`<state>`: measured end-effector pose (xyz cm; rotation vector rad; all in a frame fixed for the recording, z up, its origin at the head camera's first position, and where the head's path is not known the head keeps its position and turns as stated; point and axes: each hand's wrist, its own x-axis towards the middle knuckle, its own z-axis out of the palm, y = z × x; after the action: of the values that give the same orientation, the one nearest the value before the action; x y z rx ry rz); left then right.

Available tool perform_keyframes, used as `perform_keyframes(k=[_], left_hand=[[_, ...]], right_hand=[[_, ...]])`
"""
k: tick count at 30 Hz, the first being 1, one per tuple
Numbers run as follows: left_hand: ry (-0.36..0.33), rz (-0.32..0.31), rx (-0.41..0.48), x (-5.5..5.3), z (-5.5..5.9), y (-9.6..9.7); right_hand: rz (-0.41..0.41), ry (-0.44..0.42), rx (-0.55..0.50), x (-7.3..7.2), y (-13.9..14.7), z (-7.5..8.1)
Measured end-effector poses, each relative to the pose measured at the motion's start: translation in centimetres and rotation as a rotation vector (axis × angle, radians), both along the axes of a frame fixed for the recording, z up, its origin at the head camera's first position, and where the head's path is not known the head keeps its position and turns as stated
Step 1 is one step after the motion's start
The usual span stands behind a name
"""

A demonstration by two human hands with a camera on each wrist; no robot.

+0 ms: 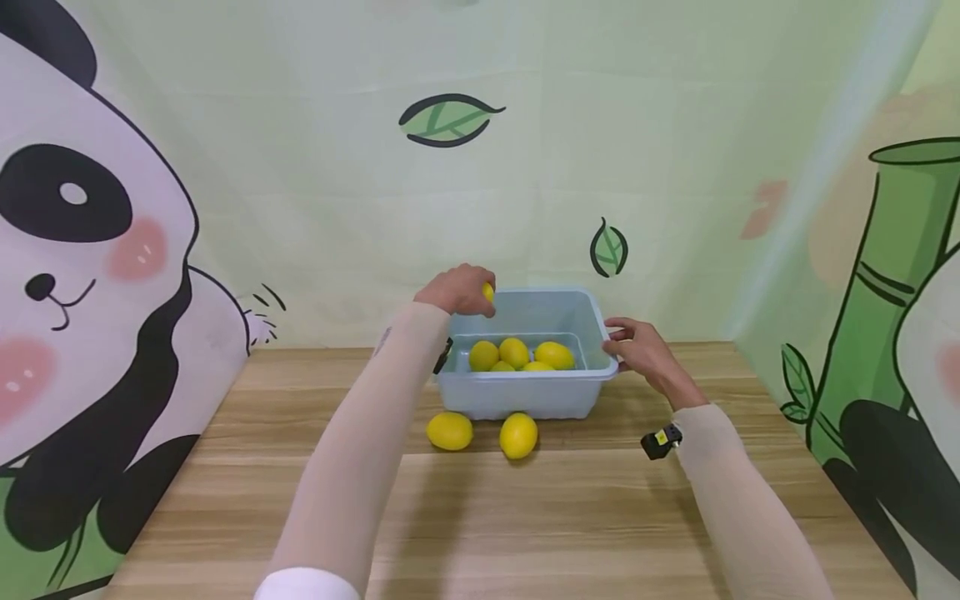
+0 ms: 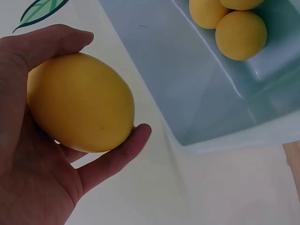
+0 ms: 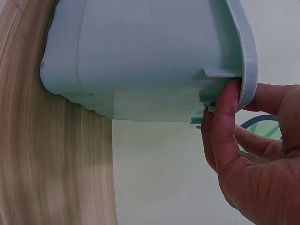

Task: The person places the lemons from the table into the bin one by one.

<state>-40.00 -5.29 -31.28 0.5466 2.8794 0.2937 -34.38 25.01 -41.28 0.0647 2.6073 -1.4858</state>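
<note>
My left hand (image 1: 462, 290) grips a yellow lemon (image 2: 82, 103) above the back left corner of a light blue plastic basin (image 1: 517, 390). In the left wrist view the fingers and thumb curl round the lemon, beside the basin's rim. My right hand (image 1: 642, 350) holds the basin's right rim; the right wrist view shows its fingers (image 3: 227, 124) hooked under the lip. Several lemons (image 1: 554, 356) lie on the basin floor. In front of the basin, one lemon (image 1: 450, 431) rests at the left and another lemon (image 1: 518, 436) near the middle.
The basin stands on a wood-grain table (image 1: 570, 517) close to its back edge. Behind it hangs a pale green cloth backdrop (image 1: 315, 167) printed with pandas, leaves and bamboo. A small black device (image 1: 660, 442) is strapped to the right wrist.
</note>
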Motion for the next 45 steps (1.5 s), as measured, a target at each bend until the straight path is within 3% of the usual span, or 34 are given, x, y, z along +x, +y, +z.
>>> perform_keyframes(k=[9,21,34,45], left_hand=[[-0.086,0.048,-0.013,-0.3,-0.1,-0.4],[-0.118,0.082,-0.01,-0.3,-0.1,-1.1],[-0.065,0.044,-0.035,0.1,-0.3,-1.1],[0.082,-0.066,-0.043,1.7,0.9,-0.7]], right_hand=[[0.003,0.004,-0.002,-0.1,-0.4,0.1],[0.011,0.013,-0.007,-0.2,-0.7,0.1],[0.013,0.016,-0.012,-0.3,-0.6,0.1],[0.008,-0.001,-0.005,-0.1,-0.2,0.0]])
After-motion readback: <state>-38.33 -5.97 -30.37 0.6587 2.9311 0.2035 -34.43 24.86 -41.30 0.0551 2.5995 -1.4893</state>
